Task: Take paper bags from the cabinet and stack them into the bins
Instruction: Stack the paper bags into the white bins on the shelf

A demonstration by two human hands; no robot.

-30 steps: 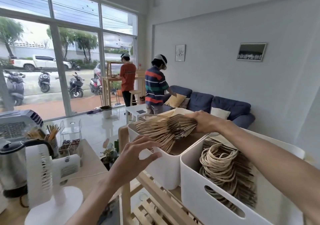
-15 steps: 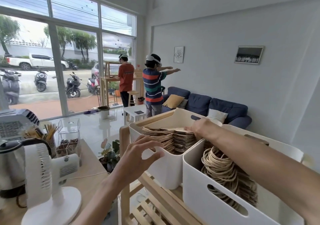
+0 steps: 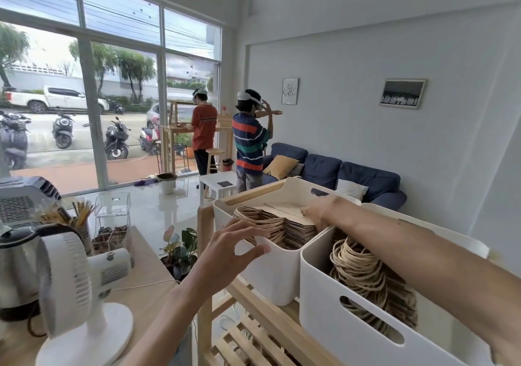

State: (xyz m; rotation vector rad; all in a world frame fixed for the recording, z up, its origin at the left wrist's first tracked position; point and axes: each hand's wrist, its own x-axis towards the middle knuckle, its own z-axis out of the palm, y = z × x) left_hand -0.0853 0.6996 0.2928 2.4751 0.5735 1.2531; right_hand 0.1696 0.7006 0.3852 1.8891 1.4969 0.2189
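Observation:
Two white plastic bins stand side by side on a wooden shelf unit [image 3: 270, 329]. The left bin [image 3: 277, 275] holds a flat stack of brown paper bags [image 3: 284, 224] with twisted handles. My right hand [image 3: 318, 212] rests on the right end of that stack, fingers down on the bags; whether it still grips them I cannot tell. My left hand [image 3: 234, 248] hovers open at the left bin's near rim, fingers spread, holding nothing. The right bin [image 3: 352, 323] is packed with more paper bags [image 3: 363, 275], their handles coiled on top, under my right forearm.
On the wooden counter at left stand a white desk fan [image 3: 81, 295], a kettle [image 3: 17, 269], a machine [image 3: 22, 199] and clear boxes [image 3: 112, 216]. A potted plant [image 3: 180, 250] sits below the shelf. Two people stand by the window, near a blue sofa [image 3: 338, 173].
My right hand has lowered the bundle of paper bags from above the left bin down into it, where they now lie flat. My left hand moved closer to the bin's rim.

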